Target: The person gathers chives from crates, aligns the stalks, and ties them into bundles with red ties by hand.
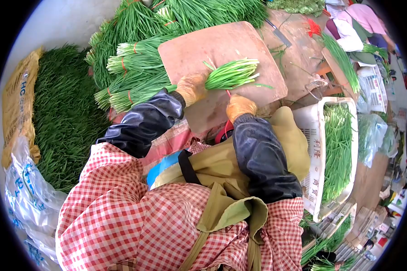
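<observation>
"Green bunch, where is it?"

"Over the board, mid-scene. Pale ends point right. Resting or lifted, can't tell."

"Hands?"

"2, apart from each other. The left hand is clamped round the bunch. The right hand is just right and nearer, fist closed on a red tie that runs up to the bunch."

"Does the tie go round?"

"Can't tell, far side's hidden."

"Left of the board?"

"At least 4 tied bunches, red bands on, pale ends left. Bigger green pile on the far side. Farther left, a dark green heap, then a yellow sack against it and a clear bag nearer."

"Right?"

"White crate with greens inside, just right of the apron. Knife lies past the board's far right corner. Red strands right of that. Another person, pink top, far right."

"Sleeves?"

"Dark, shiny sleeves on both forearms, red-white check above."
</observation>
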Demonstrator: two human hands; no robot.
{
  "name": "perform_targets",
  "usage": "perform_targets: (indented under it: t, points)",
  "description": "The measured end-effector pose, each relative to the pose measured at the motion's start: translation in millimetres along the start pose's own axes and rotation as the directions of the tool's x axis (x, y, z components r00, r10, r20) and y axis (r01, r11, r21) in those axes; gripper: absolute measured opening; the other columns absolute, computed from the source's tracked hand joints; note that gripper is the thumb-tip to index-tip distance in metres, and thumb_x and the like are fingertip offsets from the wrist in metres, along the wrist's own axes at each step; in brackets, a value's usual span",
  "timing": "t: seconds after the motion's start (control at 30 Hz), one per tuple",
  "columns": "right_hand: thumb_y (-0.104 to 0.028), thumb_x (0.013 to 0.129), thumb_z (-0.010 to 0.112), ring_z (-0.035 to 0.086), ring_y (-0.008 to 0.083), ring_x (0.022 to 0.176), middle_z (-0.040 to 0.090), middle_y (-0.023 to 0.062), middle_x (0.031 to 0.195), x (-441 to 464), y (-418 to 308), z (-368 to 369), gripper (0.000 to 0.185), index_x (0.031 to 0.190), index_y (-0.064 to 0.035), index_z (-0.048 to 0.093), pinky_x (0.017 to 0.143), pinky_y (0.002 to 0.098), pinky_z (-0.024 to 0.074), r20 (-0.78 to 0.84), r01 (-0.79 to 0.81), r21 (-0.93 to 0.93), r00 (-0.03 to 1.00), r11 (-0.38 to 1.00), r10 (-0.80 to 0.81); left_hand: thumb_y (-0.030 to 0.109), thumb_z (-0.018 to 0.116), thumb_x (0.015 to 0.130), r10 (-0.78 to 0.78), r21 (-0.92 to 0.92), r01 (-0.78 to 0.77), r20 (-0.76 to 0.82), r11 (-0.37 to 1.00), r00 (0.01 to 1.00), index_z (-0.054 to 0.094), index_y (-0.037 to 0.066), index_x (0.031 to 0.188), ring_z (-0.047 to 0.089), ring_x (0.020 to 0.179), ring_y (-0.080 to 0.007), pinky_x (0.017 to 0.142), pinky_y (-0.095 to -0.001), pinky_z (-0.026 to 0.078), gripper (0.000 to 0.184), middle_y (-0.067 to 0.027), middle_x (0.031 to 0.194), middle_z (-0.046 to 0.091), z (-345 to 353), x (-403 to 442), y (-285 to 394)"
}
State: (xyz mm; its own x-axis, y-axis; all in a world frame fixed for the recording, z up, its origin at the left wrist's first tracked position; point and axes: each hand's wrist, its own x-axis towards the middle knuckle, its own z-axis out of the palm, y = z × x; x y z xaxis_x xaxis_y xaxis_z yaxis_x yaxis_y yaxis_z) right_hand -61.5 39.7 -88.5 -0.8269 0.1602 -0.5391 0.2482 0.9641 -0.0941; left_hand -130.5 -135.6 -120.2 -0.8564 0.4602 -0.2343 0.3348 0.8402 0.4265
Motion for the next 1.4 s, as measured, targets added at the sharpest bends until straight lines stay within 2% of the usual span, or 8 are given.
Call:
perform_targets:
  t: [0.2, 0.33, 0.4, 0.5, 0.57, 0.83, 1.13, 1.4]
  points:
    - [-0.040, 0.085, 0.061, 0.063, 0.0353, 0.102, 0.066, 0.0175, 0.112, -7.0, 4.7, -10.0, 0.041, 0.113, -0.0100, 0.063, 0.086, 0.0465, 0.0488, -0.030, -0.124, 0.060, 0.992, 0.991, 0.126, 0.013, 0.061, 0.075, -0.018, -0.166, 0.017, -0.002, 0.986, 1.000, 0.051, 0.010, 0.127, 0.064, 0.098, -0.0335, 0.080, -0.0403, 0.050, 0.053, -0.0169, 0.103, 0.067, -25.9, -6.2, 13.7]
    - [-0.024, 0.082, 0.061, 0.064, 0.0290, 0.095, 0.065, 0.0048, 0.107, -14.7, 4.7, 25.6, 0.029, 0.109, -0.0148, 0.062, 0.079, 0.0447, 0.0496, -0.628, 0.229, -0.476, 0.587, 0.849, -0.510, 0.013, 0.059, 0.074, -0.026, -0.027, 0.028, 0.058, 0.999, 0.998, 0.050, 0.009, 0.129, 0.065, 0.097, -0.0333, 0.080, -0.0406, 0.051, 0.055, -0.0173, 0.101, 0.067, -23.6, 6.9, 8.5]
    - [-0.024, 0.083, 0.063, 0.063, 0.0296, 0.091, 0.065, 0.0086, 0.107, -27.3, -7.2, 27.4, 0.032, 0.111, -0.0118, 0.059, 0.079, 0.0448, 0.0467, -0.357, 0.336, -0.510, 0.755, 0.792, -0.550, 0.017, 0.057, 0.076, 0.004, 0.057, -0.008, 0.075, 0.998, 0.997, 0.048, 0.007, 0.130, 0.065, 0.096, -0.0335, 0.080, -0.0405, 0.051, 0.055, -0.0183, 0.100, 0.067, -21.6, 9.8, 6.0]
    - [-0.025, 0.087, 0.059, 0.063, 0.0325, 0.080, 0.066, 0.0157, 0.086, -55.3, -7.4, 18.0, 0.023, 0.104, -0.0105, 0.063, 0.074, 0.0458, 0.0471, -0.259, 0.661, 0.022, 0.729, 0.750, -0.634, 0.019, 0.055, 0.079, 0.181, 0.106, -0.169, -0.106, 0.980, 0.978, 0.046, 0.003, 0.133, 0.062, 0.102, -0.0351, 0.085, -0.0435, 0.049, 0.057, -0.0214, 0.109, 0.063, 10.4, 9.4, -15.7]
    - [-0.027, 0.090, 0.057, 0.063, 0.0331, 0.082, 0.067, 0.0127, 0.089, -80.9, 9.3, 9.1, 0.022, 0.102, -0.0104, 0.063, 0.070, 0.0471, 0.0488, -0.632, 0.747, 0.225, 0.601, 0.626, -0.490, 0.017, 0.054, 0.080, 0.504, 0.224, -0.452, -0.394, 0.863, 0.769, 0.045, -0.001, 0.135, 0.058, 0.108, -0.0366, 0.091, -0.0470, 0.045, 0.058, -0.0229, 0.118, 0.059, 39.8, 18.9, -53.0]
    - [-0.012, 0.091, 0.058, 0.065, 0.0301, 0.090, 0.068, 0.0149, 0.099, -193.3, 155.6, 8.5, 0.018, 0.106, -0.0045, 0.063, 0.080, 0.0378, 0.0507, -0.861, 0.507, 0.361, 0.503, 0.783, 0.071, 0.043, 0.085, 0.058, -0.012, 0.287, -0.005, 0.060, 0.958, 0.998, 0.007, -0.001, 0.150, 0.047, 0.123, -0.0391, 0.103, -0.0404, 0.040, 0.129, -0.0278, 0.133, 0.047, -43.3, 5.5, 17.6]
    - [-0.012, 0.093, 0.058, 0.061, 0.0218, 0.097, 0.065, 0.0104, 0.107, -321.9, 388.2, 115.4, 0.021, 0.112, -0.0044, 0.062, 0.088, 0.0311, 0.0478, -0.676, -0.138, 0.674, 0.278, 0.725, 0.682, 0.053, 0.086, 0.055, -0.166, 0.466, 0.161, -0.029, 0.870, 0.986, -0.007, 0.008, 0.151, 0.026, 0.140, -0.0376, 0.112, -0.0381, 0.031, 0.140, -0.0310, 0.149, 0.023, -46.3, 23.9, 69.8]
    - [-0.030, 0.101, 0.047, 0.058, 0.0136, 0.070, 0.066, 0.0030, 0.077, -368.3, 522.4, 240.2, 0.034, 0.098, -0.0047, 0.070, 0.067, 0.0303, 0.0480, -0.239, 0.143, 0.966, 0.171, 0.216, 0.956, 0.024, 0.063, 0.088, 0.871, 0.142, -0.861, -0.013, 0.488, 0.491, 0.052, 0.004, 0.129, 0.051, 0.118, -0.0344, 0.100, -0.0389, 0.041, 0.047, -0.0192, 0.127, 0.055, -12.1, 77.5, 332.7]
